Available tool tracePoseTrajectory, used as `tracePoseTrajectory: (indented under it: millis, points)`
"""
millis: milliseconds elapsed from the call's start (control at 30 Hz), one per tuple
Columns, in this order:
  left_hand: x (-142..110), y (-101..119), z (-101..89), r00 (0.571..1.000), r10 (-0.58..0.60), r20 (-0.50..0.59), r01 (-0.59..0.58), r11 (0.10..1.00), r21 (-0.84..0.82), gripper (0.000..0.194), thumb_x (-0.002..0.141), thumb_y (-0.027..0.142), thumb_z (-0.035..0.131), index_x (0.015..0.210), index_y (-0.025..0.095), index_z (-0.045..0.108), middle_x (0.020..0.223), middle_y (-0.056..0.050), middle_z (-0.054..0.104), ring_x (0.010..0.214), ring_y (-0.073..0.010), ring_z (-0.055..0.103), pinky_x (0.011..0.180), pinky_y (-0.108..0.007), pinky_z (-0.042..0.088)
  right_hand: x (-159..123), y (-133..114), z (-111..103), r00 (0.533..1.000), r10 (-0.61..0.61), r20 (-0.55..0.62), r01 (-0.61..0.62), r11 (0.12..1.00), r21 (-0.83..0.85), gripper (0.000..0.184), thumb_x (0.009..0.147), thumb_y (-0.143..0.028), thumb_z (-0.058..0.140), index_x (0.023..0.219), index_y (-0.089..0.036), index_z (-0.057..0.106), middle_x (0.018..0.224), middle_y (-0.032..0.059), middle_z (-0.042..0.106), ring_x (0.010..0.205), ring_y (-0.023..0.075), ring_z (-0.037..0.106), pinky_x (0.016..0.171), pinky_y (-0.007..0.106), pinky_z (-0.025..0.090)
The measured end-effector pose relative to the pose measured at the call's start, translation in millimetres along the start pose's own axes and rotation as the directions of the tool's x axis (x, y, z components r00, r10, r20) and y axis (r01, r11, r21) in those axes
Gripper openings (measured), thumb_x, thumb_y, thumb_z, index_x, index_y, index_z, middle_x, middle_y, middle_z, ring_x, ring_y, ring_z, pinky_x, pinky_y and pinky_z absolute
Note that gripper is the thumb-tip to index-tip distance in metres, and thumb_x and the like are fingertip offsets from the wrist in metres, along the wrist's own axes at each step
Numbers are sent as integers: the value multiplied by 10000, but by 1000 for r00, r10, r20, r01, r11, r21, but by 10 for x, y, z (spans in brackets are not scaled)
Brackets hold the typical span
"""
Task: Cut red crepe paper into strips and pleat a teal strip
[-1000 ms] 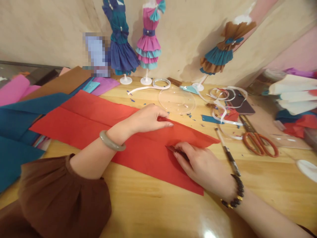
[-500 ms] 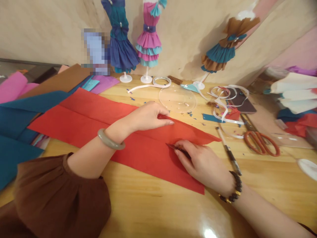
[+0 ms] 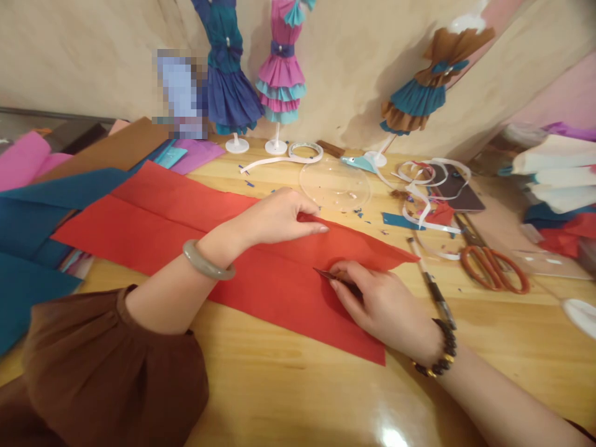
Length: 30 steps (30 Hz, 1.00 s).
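Note:
A long sheet of red crepe paper [image 3: 279, 292] lies slantwise across the table, with a crease running along its length. My left hand [image 3: 279, 217] reaches over it and pinches its far edge between thumb and fingers. Lower right, my right hand [image 3: 367, 292] is closed around a small dark pointed blade [image 3: 323, 273]; most of its body is hidden by the fingers. The blade's tip points left and rests at or just over the red paper near the crease. Whether the tip pierces the paper, I cannot tell.
Scissors [image 3: 493, 267] with orange handles and a black-and-white pen [image 3: 435, 288] lie to the right. White ribbon [image 3: 419, 211], a tape roll [image 3: 305, 151] and a clear disc [image 3: 335, 185] sit behind. Paper-dressed stands [image 3: 280, 81] line the wall. Blue paper [image 3: 37, 248] is stacked left.
The view has shifted slightly. Both hands keep nearly the same place on the red crepe paper, and their grips look unchanged.

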<state>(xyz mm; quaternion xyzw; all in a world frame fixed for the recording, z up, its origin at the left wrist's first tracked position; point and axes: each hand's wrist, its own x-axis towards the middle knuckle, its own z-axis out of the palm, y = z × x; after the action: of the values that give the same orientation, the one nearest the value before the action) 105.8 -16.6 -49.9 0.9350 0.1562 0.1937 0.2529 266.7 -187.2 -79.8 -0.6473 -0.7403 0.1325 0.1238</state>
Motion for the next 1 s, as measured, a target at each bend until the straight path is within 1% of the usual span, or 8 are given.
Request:
tracePoseTrajectory:
  millis: [100,300,500,700,833,1000]
  points:
    - [-1,3,-3,1000,-1,1,1,1000,3,382,814,292,620,507,154,441,515,47,385,532,-90,373,541,-247,276,1,-4,-17,1000,-2,10,1,1000,16,252,939,-291,411,1097,-187,577,997,70,722,835,225,696,750,355,523]
    - [7,-27,16,1000,4,14,-4,1000,-22,351,811,311,614,530,151,479,548,30,462,553,-94,409,554,-245,294,21,-29,-47,999,21,40,-24,998,62,241,930,-300,428,1080,-194,584,980,64,722,836,223,693,764,358,524]
    - [15,-43,17,999,35,22,-34,999,-21,396,819,329,596,507,162,418,513,46,378,523,-89,366,537,-249,282,40,-44,-73,999,20,49,-24,996,90,226,928,-303,432,1061,-205,587,968,57,723,817,208,692,739,328,519]
    - [15,-33,7,999,32,27,-32,999,-23,381,818,309,592,511,162,421,523,44,386,537,-92,374,545,-250,286,80,-75,-85,999,27,46,-31,997,70,229,921,-301,428,1023,-193,601,847,59,729,743,202,691,678,308,511]
    - [15,-25,1,999,32,23,-31,999,-21,398,820,317,590,505,164,402,516,49,363,528,-89,357,537,-252,274,87,-68,-82,997,38,60,-42,996,84,226,919,-303,431,1030,-198,598,876,53,727,774,206,692,712,320,511]
    - [13,-6,-13,999,29,17,-28,999,-27,403,816,311,594,502,166,388,512,51,348,526,-89,341,529,-256,261,83,-54,-83,997,43,70,-49,996,79,216,915,-311,442,1025,-206,595,891,43,725,775,207,692,715,330,510]
